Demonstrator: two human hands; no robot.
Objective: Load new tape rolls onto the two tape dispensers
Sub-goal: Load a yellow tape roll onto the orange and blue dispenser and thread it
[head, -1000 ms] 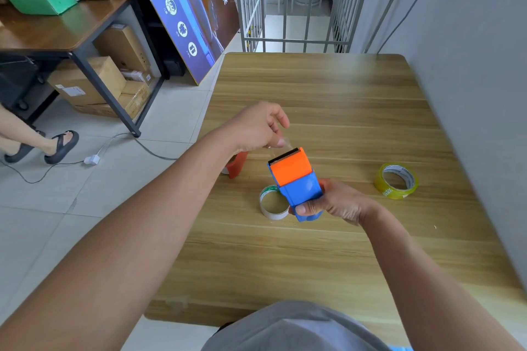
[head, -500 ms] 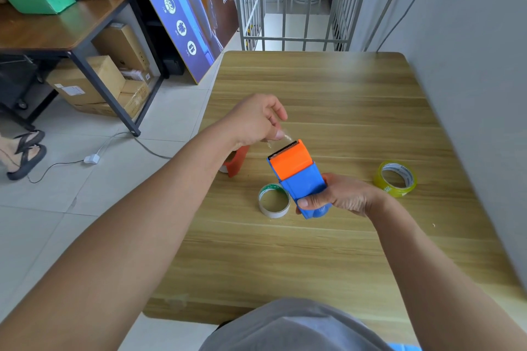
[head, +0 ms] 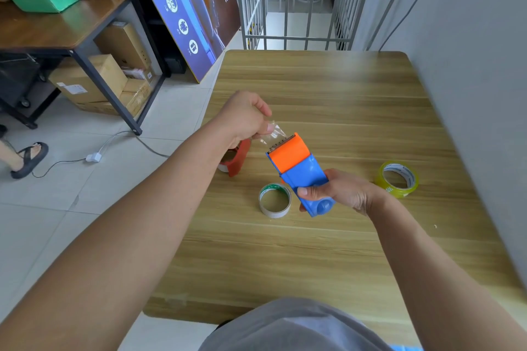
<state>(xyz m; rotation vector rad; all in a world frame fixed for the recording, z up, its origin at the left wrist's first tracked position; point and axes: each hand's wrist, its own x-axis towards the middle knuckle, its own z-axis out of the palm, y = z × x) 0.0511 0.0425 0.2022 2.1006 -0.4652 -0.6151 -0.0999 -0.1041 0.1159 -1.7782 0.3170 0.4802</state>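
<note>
My right hand (head: 339, 189) grips the blue and orange tape dispenser (head: 299, 171) above the wooden table (head: 328, 251), its toothed blade pointing away and to the left. My left hand (head: 245, 118) pinches the clear tape end (head: 273, 134) that comes out at the blade. A red tape dispenser (head: 236, 159) lies near the table's left edge, partly hidden behind my left wrist. A white empty tape core (head: 275, 201) with a green inner print lies flat just left of the blue dispenser. A yellowish clear tape roll (head: 397, 178) lies flat to the right.
A grey wall (head: 470, 65) runs along the table's right side. A metal cage trolley (head: 302, 11) stands beyond the far edge. On the left stand a blue poster board (head: 188, 8), a dark desk (head: 57, 28) with boxes, and a sandalled foot (head: 25, 159) on the tiled floor.
My left hand has drawn the clear tape end out from the blade, up and to the left. My right hand has shifted the dispenser slightly right. The sandalled foot has moved left.
</note>
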